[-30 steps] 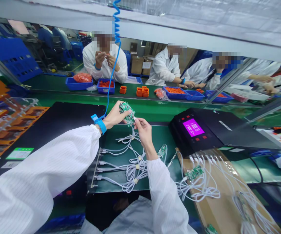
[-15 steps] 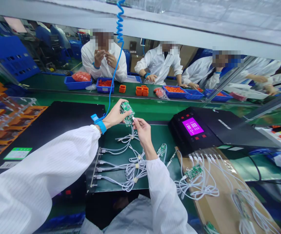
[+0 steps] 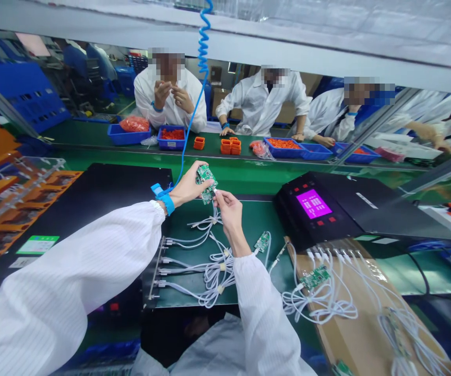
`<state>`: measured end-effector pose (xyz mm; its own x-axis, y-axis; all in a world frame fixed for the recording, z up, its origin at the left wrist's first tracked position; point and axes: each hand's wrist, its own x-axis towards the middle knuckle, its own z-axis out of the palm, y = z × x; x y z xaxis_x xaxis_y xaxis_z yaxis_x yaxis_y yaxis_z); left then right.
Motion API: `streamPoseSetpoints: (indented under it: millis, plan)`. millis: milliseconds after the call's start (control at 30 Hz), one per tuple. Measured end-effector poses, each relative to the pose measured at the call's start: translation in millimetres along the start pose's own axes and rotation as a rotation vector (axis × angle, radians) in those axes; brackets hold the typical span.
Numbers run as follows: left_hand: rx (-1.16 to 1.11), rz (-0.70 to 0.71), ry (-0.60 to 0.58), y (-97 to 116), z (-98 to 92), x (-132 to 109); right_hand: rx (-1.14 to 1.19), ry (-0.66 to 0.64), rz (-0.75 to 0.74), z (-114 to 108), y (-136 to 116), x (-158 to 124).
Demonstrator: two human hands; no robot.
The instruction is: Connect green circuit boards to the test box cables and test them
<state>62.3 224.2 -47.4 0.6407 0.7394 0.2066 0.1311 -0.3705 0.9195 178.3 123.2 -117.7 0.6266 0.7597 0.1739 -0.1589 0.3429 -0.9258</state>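
My left hand (image 3: 186,189) holds a small green circuit board (image 3: 205,182) up above the green mat (image 3: 182,292), fingers closed on its edges. My right hand (image 3: 228,209) pinches a white cable's plug (image 3: 214,195) at the board's lower edge. That cable hangs down into a bundle of white cables (image 3: 213,269) on the mat. A blue wrist strap (image 3: 166,202) with a coiled blue cord (image 3: 202,49) is on my left wrist.
Two more green boards (image 3: 262,241) (image 3: 313,277) lie with white cables beside a black tester with a magenta screen (image 3: 313,203). Orange trays (image 3: 22,203) stand at left. Across the conveyor belt (image 3: 92,137), several people in white coats work at blue bins (image 3: 171,137) of orange parts.
My hands and the board have stayed nearly in place, fingers shifting slightly at the plug. The person opposite in the middle has leaned forward and put both hands on the belt.
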Motion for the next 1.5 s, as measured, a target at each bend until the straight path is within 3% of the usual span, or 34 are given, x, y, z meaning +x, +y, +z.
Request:
streamPoseSetpoints:
  millis: [300,533,667,800,900,1033,1100,1167,1300,1400,1500]
  plan:
    - [0.001,-0.028,-0.035,-1,-0.6,4,-0.054,-0.054,0.003,-9,-3,3]
    - [-0.13,-0.182,-0.074,6,0.5,4,-0.079,-0.061,0.03,-25,-7,14]
    - [-0.164,-0.189,-0.12,11,-0.3,2,-0.063,-0.075,0.051,-29,-5,18]
    - [-0.147,-0.205,-0.084,10,0.7,3,-0.092,-0.113,0.028,-28,-4,20]
    - [-0.113,-0.173,-0.093,5,0.7,6,-0.236,-0.054,-0.105,-23,-7,14]
    - [-0.034,-0.197,-0.059,-1,-2.0,8,-0.564,0.19,-0.468,-16,-2,-11]
    - [0.073,-0.128,0.025,-4,-4.1,9,-0.699,0.125,-0.548,-14,7,-23]
    - [0.177,-0.048,0.074,-7,-6.3,12,-0.864,-0.035,-0.521,-12,20,-27]
    - [0.323,-0.019,0.072,-14,-10.6,21,-1.288,-0.251,-0.297,-3,44,-13]
    - [0.414,-0.007,0.058,-15,-13.6,29,-1.421,-0.266,-0.185,12,55,5]
    - [0.483,0.03,0.041,-15,-16.0,35,-1.474,-0.201,-0.095,27,62,23]
